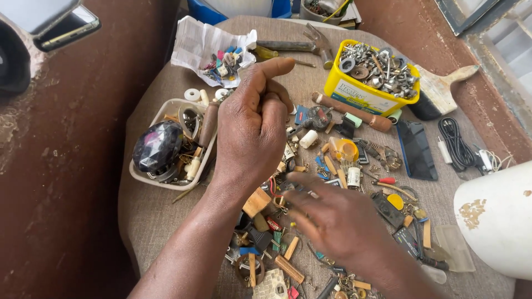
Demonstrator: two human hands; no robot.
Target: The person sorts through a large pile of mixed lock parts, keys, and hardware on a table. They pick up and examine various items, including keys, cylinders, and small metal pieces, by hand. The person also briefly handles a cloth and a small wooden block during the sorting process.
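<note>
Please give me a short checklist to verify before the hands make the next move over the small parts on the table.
1. Left hand grip: closed in a loose fist, raised above the table; whether it holds a part, cannot tell.
2. Right hand: open, fingers spread low over the scattered small parts, blurred; contact cannot tell.
3. White plastic tray with the dark faceted glass knob: resting flat beside the left hand, ok.
4. Yellow plastic tub of metal nuts and washers: upright, ok.
5. Black flat phone: lying apart from both hands, ok.
6. Cloth-covered table: crowded near the right hand, not ok.
</note>
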